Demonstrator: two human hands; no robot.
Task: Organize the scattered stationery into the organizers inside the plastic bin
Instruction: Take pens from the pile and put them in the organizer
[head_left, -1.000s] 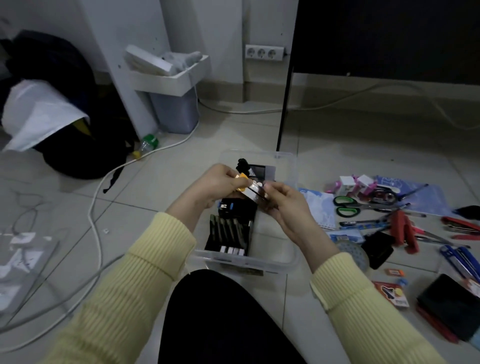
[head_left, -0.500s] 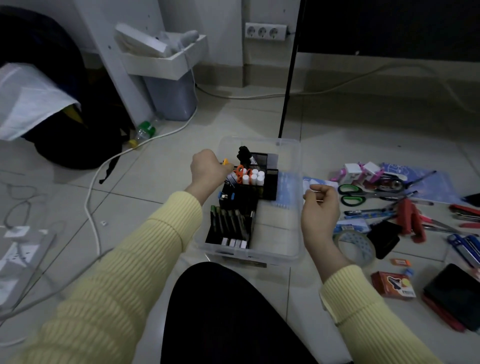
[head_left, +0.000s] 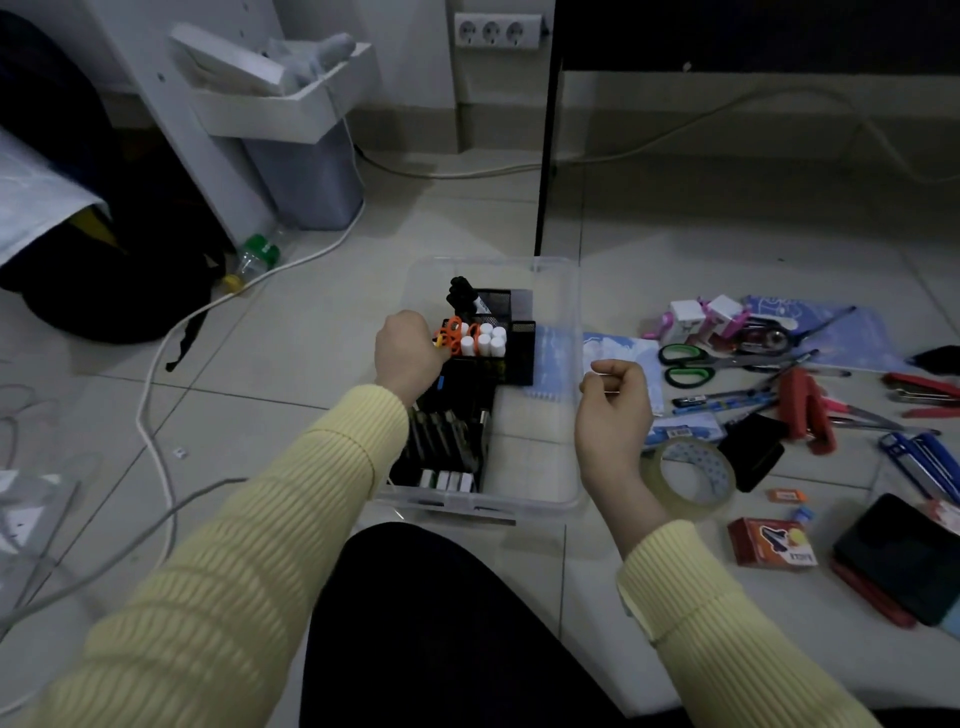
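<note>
Left hand (head_left: 408, 348) is down in the bin (head_left: 569, 291), fingers curled on a small piece (head_left: 439, 340), orange-yellow, right at the organizer (head_left: 519, 353) where the orange bits sit; it looks light, hard and easy to fumble, so a fingertip pinch suits it. Right hand (head_left: 615, 395) hovers over the bin's right rim, fingers curled in, thumb on forefinger, and I can't tell if anything's in there. Out right on the floor, the scissors (head_left: 685, 364) look stiff and pointed, best taken by the green handles, and the tape (head_left: 691, 475) looks light and slick: hook it through the hole.
</note>
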